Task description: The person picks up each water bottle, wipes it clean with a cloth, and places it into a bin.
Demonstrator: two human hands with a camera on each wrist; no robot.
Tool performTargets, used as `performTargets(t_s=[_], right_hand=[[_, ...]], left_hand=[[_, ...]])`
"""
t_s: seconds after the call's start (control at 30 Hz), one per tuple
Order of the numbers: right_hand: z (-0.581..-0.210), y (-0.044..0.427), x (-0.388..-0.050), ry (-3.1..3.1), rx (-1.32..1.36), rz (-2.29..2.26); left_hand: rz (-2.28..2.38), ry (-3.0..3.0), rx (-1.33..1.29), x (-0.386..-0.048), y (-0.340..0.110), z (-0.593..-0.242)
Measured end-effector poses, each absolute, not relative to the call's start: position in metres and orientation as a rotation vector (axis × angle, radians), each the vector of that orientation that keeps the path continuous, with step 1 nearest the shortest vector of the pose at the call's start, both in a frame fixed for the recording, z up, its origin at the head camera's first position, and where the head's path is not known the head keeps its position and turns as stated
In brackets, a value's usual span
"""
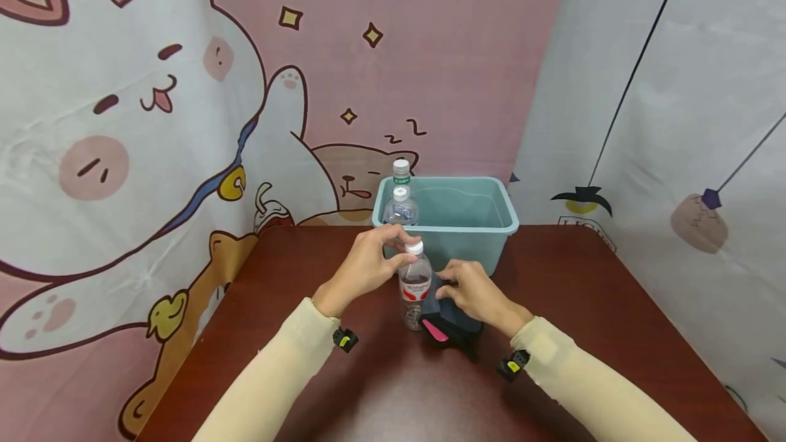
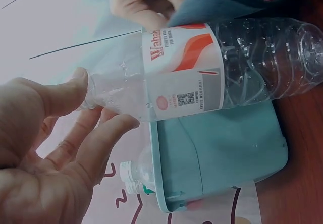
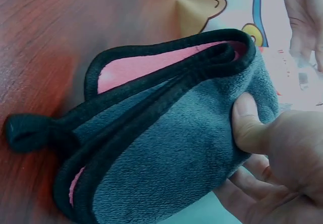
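A clear plastic water bottle [image 1: 415, 292] with a white cap and a red-and-white label [image 2: 184, 75] stands upright on the table. My left hand [image 1: 374, 259] pinches it at the top, thumb and fingers around the cap and neck. On its right side, my right hand [image 1: 471, 292] grips a folded grey cleaning cloth [image 3: 166, 148] with black edging, a pink inner face and a small hanging loop [image 3: 30, 132]. In the head view the cloth is against or right beside the bottle's lower part; actual contact cannot be told.
Behind the hands is a light-blue plastic bin [image 1: 473, 229]. Two more capped bottles, a nearer one [image 1: 401, 210] and one with a green label [image 1: 402, 180], stand inside at its left end. The dark red table [image 1: 295, 271] meets a cartoon-printed backdrop [image 1: 430, 53].
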State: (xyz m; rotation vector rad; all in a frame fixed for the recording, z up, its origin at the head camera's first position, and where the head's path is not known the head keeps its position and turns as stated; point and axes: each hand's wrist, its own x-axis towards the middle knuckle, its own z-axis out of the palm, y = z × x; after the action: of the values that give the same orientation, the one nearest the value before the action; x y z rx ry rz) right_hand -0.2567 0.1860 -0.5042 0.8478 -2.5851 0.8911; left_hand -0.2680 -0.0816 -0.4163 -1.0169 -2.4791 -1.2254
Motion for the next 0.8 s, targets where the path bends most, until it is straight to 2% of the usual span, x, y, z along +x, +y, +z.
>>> performTargets(t_s=[0.57, 0.8], right_hand=[[-0.535, 0.176, -0.267, -2.805, 0.983, 0.773], [-0.537, 0.177, -0.268, -2.826, 0.917, 0.814]], left_hand=[[-1.212, -2.518, -0.998, -0.271, -0.086, -0.417], [-1.217, -2.525, -0.999, -0.271, -0.085, -0.416]])
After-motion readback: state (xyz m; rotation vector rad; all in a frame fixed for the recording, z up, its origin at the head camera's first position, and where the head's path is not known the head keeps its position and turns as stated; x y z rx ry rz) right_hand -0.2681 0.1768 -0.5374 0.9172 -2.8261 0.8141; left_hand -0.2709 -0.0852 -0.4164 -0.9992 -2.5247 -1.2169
